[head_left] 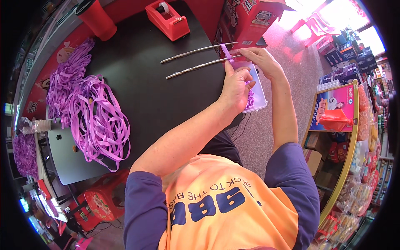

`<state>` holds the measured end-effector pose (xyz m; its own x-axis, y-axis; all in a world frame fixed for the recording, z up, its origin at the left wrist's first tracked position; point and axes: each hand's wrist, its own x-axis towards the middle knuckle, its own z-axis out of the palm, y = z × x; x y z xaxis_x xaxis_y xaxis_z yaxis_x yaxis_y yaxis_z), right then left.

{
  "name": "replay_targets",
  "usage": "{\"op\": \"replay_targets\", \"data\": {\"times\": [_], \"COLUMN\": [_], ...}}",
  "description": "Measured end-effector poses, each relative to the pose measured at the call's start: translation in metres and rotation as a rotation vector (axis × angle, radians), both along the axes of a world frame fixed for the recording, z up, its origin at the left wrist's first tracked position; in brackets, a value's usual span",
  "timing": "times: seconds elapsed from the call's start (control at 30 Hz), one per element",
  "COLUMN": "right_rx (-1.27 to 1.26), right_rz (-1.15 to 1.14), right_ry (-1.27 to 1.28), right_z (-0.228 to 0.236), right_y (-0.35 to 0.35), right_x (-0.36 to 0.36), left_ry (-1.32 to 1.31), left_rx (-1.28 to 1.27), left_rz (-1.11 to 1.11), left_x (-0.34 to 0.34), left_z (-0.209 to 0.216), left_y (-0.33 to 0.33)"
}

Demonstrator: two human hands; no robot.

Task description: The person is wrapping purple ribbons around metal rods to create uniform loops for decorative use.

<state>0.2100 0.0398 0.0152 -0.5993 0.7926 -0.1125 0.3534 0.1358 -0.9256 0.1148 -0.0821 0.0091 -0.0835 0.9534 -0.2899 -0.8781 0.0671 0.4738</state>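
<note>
Two twisted metal rods (196, 66) stick out side by side over the dark table, with a strip of purple ribbon (226, 51) looped across them near their right ends. My left hand (236, 88) is closed, its thumb pressing the ribbon at the nearer rod and its other fingers curled. Beside it, my right hand (263, 61) pinches by the rod ends, where the ribbon seems to pass between its fingertips; the exact grip is partly hidden. Below both hands sits a white plastic box (259, 93) holding small purple ribbon pieces (250, 100).
Bundles of purple ribbon (100, 121) lie on the left of the black table (146, 91), partly over a silver laptop (68, 160). A red tape dispenser (167, 21) and a red cup-shaped container (96, 20) stand at the back. A red carton (250, 21) is beyond the hands; a display shelf (333, 141) is at right.
</note>
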Motion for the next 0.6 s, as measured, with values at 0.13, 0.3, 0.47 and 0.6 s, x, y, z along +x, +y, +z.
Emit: {"op": "replay_targets", "data": {"times": [0.13, 0.3, 0.47, 0.6], "right_rx": [0.367, 0.69, 0.502, 0.554], "right_rz": [-0.147, -0.089, -0.149, -0.181], "right_ry": [0.061, -0.085, -0.063, -0.033], "right_z": [0.004, 0.014, 0.006, -0.001], "right_y": [-0.018, -0.045, -0.055, -0.056], "right_x": [0.0, -0.001, -0.012, -0.016], "left_ry": [0.017, 0.005, 0.037, 0.026], "left_rx": [0.007, 0.072, 0.058, 0.113], "left_rz": [-0.017, -0.038, -0.018, -0.005], "left_x": [-0.003, -0.001, 0.001, -0.001], "left_z": [-0.002, -0.004, -0.011, -0.018], "left_y": [0.0, 0.0, 0.004, 0.007]}}
